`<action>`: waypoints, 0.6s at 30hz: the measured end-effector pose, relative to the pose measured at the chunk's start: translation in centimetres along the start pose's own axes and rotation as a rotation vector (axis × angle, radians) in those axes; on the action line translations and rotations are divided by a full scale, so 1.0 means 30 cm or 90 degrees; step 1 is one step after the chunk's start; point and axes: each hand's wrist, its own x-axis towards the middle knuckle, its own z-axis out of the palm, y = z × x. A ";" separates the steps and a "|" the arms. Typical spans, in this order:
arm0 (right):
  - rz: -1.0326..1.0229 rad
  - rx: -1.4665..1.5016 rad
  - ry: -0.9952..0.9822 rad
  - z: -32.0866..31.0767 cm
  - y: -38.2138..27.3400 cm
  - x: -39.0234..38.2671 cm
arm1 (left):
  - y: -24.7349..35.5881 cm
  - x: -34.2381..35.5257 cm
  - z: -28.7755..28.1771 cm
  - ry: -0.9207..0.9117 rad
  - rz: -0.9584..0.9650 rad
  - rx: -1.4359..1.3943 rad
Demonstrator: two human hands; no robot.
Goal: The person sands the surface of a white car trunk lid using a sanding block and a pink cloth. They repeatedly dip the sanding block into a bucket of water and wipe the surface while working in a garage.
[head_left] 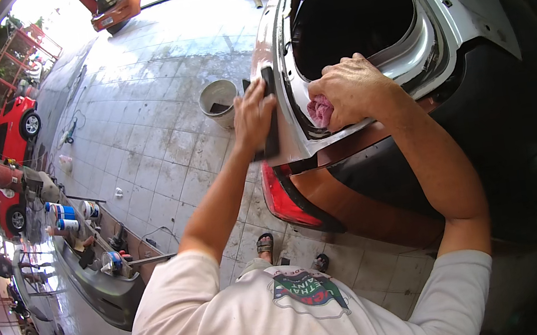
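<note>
My left hand [253, 116] grips a long black sanding block [269, 110] and holds it flat against the grey-primed edge of a car's rear body panel [282, 64]. On the same panel, my right hand [350, 91] presses a bunched pink cloth [320, 111], just below the open boot aperture [357, 13]. The car is orange-brown, with a red tail lamp [283, 199] beneath my hands and a dark bumper area [383, 166] to the right.
A grey bucket [217, 101] stands on the tiled floor left of the car. A detached grey bumper [97, 285] with cans and tools lies at the lower left. Two red cars [15, 126] are parked far left. My sandalled feet [265, 244] stand near the car.
</note>
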 end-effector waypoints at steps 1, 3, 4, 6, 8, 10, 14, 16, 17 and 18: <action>-0.009 0.003 0.007 -0.011 -0.013 0.003 | -0.091 0.096 0.011 -0.034 0.032 0.041; -0.020 -0.001 0.015 -0.018 -0.012 0.007 | -0.177 0.154 0.050 -0.001 0.027 0.044; -0.012 0.003 0.031 0.006 0.005 0.005 | -0.111 0.131 0.069 -0.004 -0.004 0.040; 0.017 -0.010 0.019 0.017 0.024 -0.009 | 0.024 0.019 0.042 -0.006 0.005 0.027; 0.040 -0.011 -0.008 0.022 0.021 -0.014 | 0.163 -0.204 -0.026 -0.026 0.050 0.015; 0.051 -0.022 -0.039 0.006 -0.006 -0.001 | 0.189 -0.339 -0.083 -0.044 0.067 0.020; 0.039 -0.015 -0.005 0.020 -0.001 -0.004 | 0.058 -0.156 -0.029 -0.029 0.062 -0.015; 0.013 -0.009 0.002 -0.008 -0.024 -0.002 | -0.135 0.092 0.031 0.019 0.243 0.133; -0.010 -0.013 0.023 -0.019 -0.046 0.009 | -0.234 0.195 0.063 0.064 0.238 0.145; -0.011 -0.016 0.036 -0.011 -0.038 0.010 | -0.219 0.252 0.085 0.051 0.171 0.227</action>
